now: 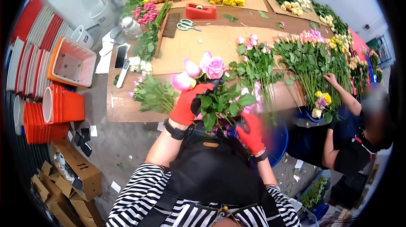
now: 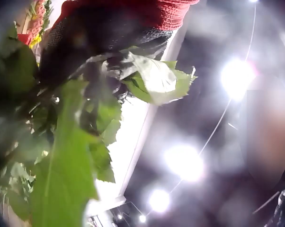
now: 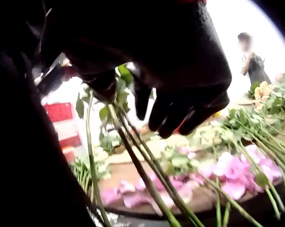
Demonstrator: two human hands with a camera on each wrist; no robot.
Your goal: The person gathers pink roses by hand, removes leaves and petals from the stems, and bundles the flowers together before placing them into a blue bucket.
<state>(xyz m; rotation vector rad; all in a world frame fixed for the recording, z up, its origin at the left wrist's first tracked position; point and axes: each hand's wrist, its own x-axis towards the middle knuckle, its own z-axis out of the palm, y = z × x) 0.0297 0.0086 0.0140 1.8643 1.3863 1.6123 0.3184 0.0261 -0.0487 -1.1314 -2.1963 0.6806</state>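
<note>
Above the near edge of the wooden table (image 1: 120, 115), a small bunch of pink roses (image 1: 215, 68) is held upright by the left hand (image 1: 188, 104), gloved in red and black, its fingers curled round the bunch just below the blooms. Green leaves (image 1: 230, 105) are spread below and beside that hand, and the left wrist view is largely filled by them, blurred. The right hand (image 1: 251, 133) is placed lower, near the lower part of the bunch; in the right wrist view its fingers are seen bent downward beside the stems (image 3: 145, 172), but whether these are pinched cannot be told. Pink petals (image 3: 233, 177) are seen scattered beyond the stems. On the table, cardboard (image 1: 192, 51) is laid, with green-handled scissors (image 1: 185, 25) placed near a red tape dispenser (image 1: 201, 12). At the right, flower stems are being touched by another person (image 1: 349, 155).
</note>
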